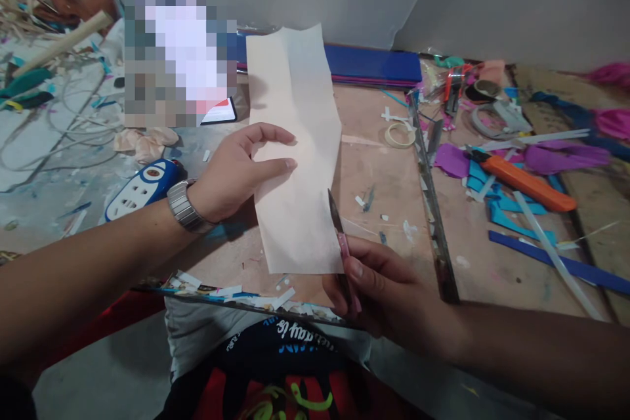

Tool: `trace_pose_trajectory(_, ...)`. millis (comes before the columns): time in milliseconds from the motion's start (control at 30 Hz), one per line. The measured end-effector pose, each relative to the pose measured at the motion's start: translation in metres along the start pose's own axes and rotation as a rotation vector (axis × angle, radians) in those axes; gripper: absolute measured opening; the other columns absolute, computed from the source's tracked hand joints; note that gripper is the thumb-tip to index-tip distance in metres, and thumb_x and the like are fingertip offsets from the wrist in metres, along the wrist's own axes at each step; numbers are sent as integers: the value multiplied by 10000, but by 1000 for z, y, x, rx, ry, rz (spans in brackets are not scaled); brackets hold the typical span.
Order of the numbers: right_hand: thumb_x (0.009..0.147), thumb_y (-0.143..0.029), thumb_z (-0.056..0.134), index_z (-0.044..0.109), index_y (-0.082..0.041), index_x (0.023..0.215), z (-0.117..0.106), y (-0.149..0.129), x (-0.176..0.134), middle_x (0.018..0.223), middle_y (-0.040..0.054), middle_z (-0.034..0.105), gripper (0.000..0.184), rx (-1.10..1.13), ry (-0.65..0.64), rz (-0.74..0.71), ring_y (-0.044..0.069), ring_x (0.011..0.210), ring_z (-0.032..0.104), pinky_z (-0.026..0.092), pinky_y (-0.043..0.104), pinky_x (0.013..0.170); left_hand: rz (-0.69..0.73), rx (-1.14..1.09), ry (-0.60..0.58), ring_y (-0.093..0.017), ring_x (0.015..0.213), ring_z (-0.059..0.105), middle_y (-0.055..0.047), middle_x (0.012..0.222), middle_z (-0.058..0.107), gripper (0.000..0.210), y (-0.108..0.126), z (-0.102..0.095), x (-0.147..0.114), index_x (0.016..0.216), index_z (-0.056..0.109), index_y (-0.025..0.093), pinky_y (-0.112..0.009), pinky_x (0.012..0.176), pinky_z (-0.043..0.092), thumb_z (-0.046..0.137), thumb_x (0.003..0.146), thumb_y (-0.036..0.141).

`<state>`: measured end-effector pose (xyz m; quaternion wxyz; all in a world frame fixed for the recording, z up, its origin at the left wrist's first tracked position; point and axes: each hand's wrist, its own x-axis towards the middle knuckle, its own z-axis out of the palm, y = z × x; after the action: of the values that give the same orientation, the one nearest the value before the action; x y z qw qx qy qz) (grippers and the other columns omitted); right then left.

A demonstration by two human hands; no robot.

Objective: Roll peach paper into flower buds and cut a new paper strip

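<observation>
A long, cream-coloured sheet of paper (295,210) with an uneven right edge is held over the wooden board in the middle. My left hand (239,167) grips it from the left side; the thumb and forefinger lie across its face, and the other fingers are hidden. At the lower right, my right hand (378,279) is closed round the pink handles of a pair of scissors (336,216). One dark blade shows in front of the paper's right edge, pointing away from me. Where the other blade lies I cannot make out.
On the left are a blue-and-white power strip (140,191), cables and a blurred-out phone (220,111). Behind lies a blue strip (374,65). To the right are a tape roll (399,135), a metal bar (433,210), an orange cutter (526,180) and coloured scraps. Paper bits line the front edge.
</observation>
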<state>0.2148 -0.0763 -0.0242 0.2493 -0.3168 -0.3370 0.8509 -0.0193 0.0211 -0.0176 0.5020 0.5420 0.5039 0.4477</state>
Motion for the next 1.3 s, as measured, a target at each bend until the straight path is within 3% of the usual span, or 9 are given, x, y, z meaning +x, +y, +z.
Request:
trace_pose_trajectory(633,958,-524,700,608,-187,892,1,-1,0,641,-39,591,356,8,25,-9,52,430,375,229,171,370,-27,-12,-3,-210,963,666,-60,1050,720,315,0,0,-1,1037,711,193,-306,793,553,829,745,210)
trace_pose_trajectory(1300,969,-491,697,593,-191,829,1,1,-1,591,-56,572,347,46,56,-24,51,412,353,216,194,387,-14,-19,12,-217,1020,658,-66,1147,718,301,0,0,0,1023,712,201,-302,796,555,822,743,216)
